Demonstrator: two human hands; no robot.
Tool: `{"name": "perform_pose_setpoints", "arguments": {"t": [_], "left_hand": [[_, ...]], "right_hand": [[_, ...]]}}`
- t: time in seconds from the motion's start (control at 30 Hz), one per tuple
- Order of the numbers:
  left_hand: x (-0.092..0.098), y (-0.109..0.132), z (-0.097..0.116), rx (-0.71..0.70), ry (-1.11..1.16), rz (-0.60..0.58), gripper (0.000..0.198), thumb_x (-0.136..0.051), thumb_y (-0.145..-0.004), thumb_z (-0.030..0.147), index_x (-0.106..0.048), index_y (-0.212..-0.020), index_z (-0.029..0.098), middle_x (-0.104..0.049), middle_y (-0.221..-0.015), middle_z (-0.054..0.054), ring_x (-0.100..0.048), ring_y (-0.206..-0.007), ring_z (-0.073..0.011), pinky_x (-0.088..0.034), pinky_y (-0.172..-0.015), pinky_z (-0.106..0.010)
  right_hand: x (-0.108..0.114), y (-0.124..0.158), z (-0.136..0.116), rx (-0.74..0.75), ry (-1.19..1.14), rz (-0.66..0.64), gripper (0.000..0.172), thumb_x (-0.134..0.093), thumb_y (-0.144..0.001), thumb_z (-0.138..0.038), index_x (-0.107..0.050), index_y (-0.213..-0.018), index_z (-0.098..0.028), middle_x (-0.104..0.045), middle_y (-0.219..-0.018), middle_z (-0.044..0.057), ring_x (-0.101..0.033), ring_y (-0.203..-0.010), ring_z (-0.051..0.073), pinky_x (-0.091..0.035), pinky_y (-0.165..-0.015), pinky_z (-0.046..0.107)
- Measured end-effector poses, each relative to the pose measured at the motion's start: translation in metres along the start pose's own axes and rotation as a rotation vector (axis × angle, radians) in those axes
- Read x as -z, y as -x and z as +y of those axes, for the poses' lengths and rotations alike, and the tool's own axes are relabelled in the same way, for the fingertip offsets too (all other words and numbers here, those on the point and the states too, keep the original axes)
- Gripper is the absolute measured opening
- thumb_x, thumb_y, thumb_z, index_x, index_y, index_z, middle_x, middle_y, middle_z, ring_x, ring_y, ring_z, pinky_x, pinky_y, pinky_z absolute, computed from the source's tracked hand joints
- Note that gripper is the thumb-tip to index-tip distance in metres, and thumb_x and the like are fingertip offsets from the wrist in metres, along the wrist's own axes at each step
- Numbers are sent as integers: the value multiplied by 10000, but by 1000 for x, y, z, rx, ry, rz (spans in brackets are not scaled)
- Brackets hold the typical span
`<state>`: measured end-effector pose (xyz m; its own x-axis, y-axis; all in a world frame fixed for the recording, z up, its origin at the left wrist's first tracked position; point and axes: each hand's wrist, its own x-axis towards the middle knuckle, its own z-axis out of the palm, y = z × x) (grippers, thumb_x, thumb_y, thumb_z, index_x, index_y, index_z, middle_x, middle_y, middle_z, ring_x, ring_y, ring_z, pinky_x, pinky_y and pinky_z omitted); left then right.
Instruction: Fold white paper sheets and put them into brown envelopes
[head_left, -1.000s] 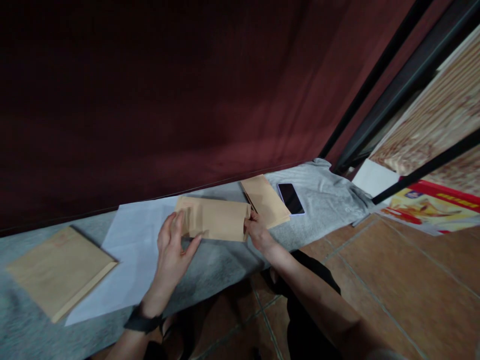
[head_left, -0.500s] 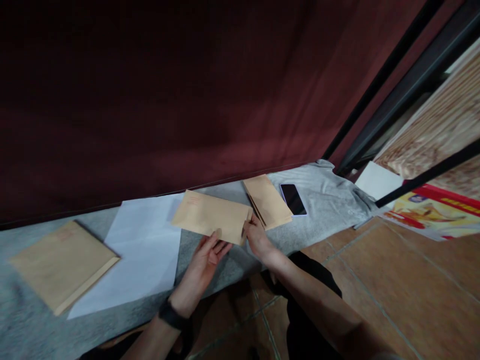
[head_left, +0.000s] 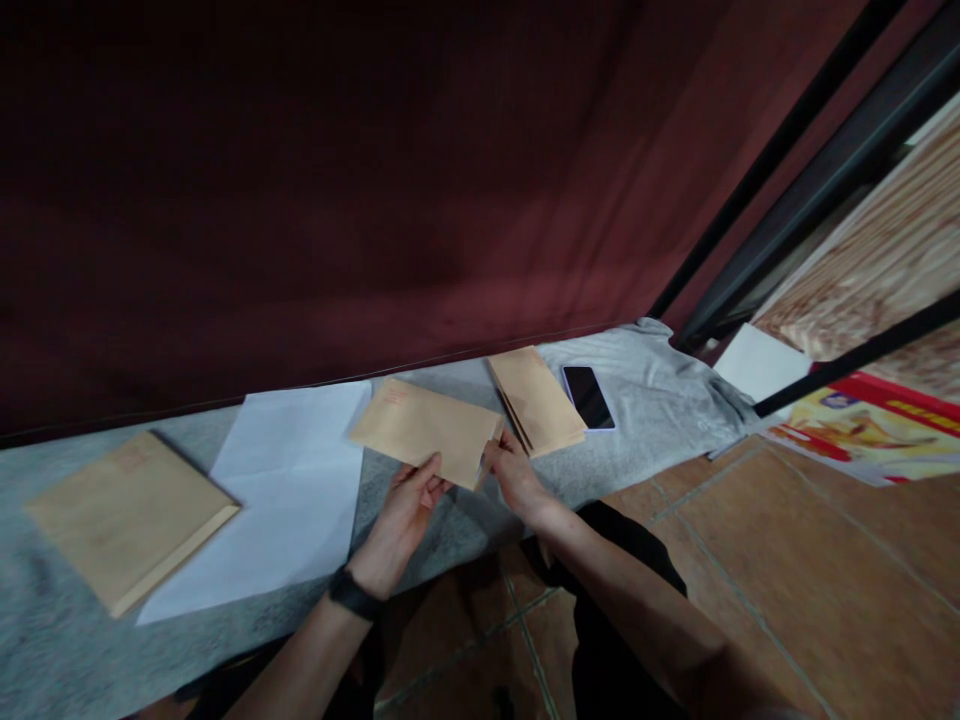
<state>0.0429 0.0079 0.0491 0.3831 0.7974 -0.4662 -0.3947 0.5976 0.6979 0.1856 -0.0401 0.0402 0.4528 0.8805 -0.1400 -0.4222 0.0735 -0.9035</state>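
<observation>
Between my hands is a tan paper envelope (head_left: 427, 425) with red print at its far left corner. My left hand (head_left: 411, 500) grips its near long edge, thumb on top and fingers beneath. At the right end, my right hand (head_left: 514, 472) has its fingers closed on the envelope's end, where a flap stands up; the fingertips are partly hidden. A small stack of similar envelopes (head_left: 538, 400) lies just beyond my right hand. White paper sheets (head_left: 281, 500) lie to the left, and another pile of envelopes (head_left: 131, 520) partly covers them.
A phone (head_left: 589, 397) lies right of the envelope stack. Everything rests on a narrow surface covered in grey cloth (head_left: 652, 430), with a dark red panel (head_left: 337, 250) behind it. Black bars and a colourful box (head_left: 870, 425) stand at the right above a tiled floor (head_left: 840, 540).
My left hand has shifted slightly left and closed its fingers more under the envelope's edge. The right hand stays at the flap end, and the envelope has barely moved.
</observation>
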Motion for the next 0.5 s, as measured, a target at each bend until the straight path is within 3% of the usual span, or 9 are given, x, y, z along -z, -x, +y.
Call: {"name": "perform_pose_setpoints", "arguments": {"t": [0.13, 0.27, 0.4, 0.5], "left_hand": [[8, -8, 14, -20, -70, -28, 328, -791, -740, 104, -687, -1044, 170, -787, -1021, -62, -764, -859, -196, -616, -751, -290], [21, -16, 32, 23, -227, -64, 448, -853, -658, 150, -695, -1078, 145, -782, -1022, -92, -761, -850, -216, -603, -734, -296], [27, -21, 46, 24, -386, -109, 543, -894, -591, 215, -696, -1094, 162, -775, -1059, -90, -750, -878, -223, -580, -720, -283], [28, -23, 47, -16, -473, -74, 490, -888, -561, 209, -687, -1007, 171, -776, -944, -60, -736, -800, -218, -560, -655, -273]], "right_hand": [[14, -1, -11, -190, -10, -147, 312, -723, -668, -312, -672, -962, -221, -771, -968, 38, -724, -896, 228, -580, -798, 338], [30, -3, -28, -351, -46, -241, 377, -698, -671, -265, -668, -1043, -216, -756, -931, 14, -712, -764, 173, -590, -763, 324], [37, -5, -25, -305, 40, -204, 318, -756, -704, -358, -700, -979, -206, -740, -914, 15, -684, -706, 158, -592, -654, 297], [39, -7, -8, -205, 212, -203, 268, -792, -683, -333, -715, -919, -230, -724, -852, -12, -658, -698, 156, -559, -593, 266]]}}
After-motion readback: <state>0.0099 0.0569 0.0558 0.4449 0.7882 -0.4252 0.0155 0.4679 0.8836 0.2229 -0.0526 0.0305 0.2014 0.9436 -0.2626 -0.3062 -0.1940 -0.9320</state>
